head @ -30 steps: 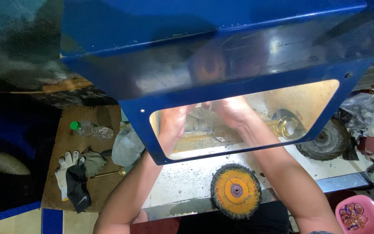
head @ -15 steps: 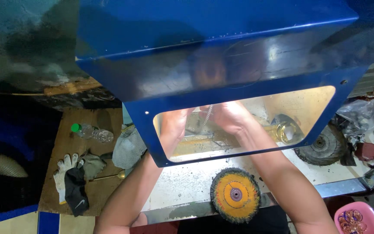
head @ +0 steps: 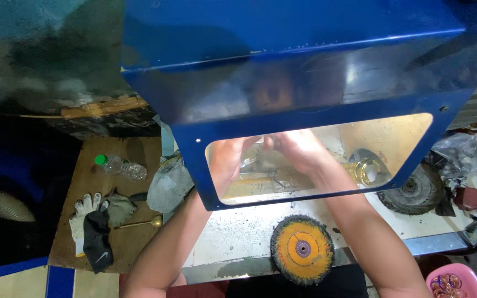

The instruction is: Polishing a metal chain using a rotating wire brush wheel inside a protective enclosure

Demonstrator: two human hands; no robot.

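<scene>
Left hand [head: 228, 161] and right hand [head: 299, 152] inside lit opening of blue hood [head: 305, 66], fingers together around small workpiece [head: 260, 157]; grip blurred, cannot tell how tight. Yellow buffing wheel [head: 302, 249] on tabletop [head: 238, 237] below. Gloves [head: 92, 221], plastic bottle [head: 120, 167] left.

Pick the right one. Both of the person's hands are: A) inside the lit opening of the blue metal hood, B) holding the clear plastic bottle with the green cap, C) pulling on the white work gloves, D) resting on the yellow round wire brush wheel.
A: the left hand and right hand are together inside the lit opening of the blue metal hood.
</scene>
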